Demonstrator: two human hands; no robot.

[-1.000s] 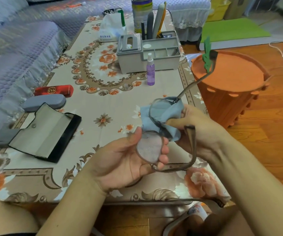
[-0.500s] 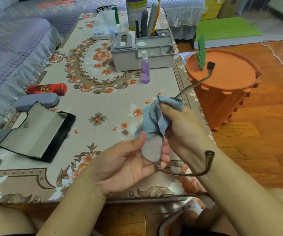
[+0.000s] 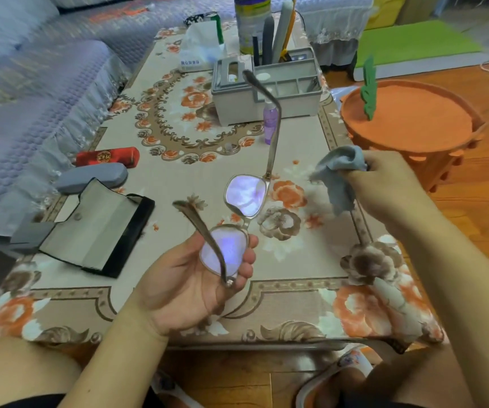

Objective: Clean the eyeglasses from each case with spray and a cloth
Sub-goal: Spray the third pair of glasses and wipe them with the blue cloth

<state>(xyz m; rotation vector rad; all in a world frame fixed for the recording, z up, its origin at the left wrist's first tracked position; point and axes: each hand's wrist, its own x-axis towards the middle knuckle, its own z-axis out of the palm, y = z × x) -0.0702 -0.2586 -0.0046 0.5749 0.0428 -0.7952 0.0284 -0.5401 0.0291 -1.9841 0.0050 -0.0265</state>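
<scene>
Wipe step paused; lenses under inspection.
Left hand (image 3: 190,278) gripped eyeglasses (image 3: 238,219) above desk's (image 3: 154,307) near edge; right hand (image 3: 384,184) clenched cloth (image 3: 339,178), apart. Next likely: rewipe, or return to open case (image 3: 96,228).

blue print on the tissue pack (image 3: 200,44), gold emblem on the red case (image 3: 107,157), neither legible

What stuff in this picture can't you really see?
- Head view: the red case and grey case are shut, so their contents are hidden.
- The tall can is cut off by the top edge.
- The tissue pack print is too small to read.
- The lenses of the eyeglasses glare purple, hiding any smudges.
</scene>
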